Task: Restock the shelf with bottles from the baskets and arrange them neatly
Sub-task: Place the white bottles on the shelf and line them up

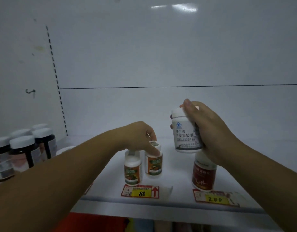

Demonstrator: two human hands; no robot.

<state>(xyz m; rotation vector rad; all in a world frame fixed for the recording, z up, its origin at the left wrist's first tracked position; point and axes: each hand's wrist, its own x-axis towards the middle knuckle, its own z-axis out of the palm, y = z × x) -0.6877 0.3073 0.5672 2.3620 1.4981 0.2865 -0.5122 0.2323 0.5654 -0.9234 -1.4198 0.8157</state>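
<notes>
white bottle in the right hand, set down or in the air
In the air, upright: the right hand grips the white bottle, its base off the shelf.

Glossy white shelf (178,168); smooth plastic white bottle (186,131), glossy printed label; paper price tags (141,191).

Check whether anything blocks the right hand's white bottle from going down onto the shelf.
The red-labelled bottle appears to stand directly beneath the white bottle in the right hand, blocking a straight drop. The shelf to its left, before the orange-labelled bottles, shows bare.
</notes>
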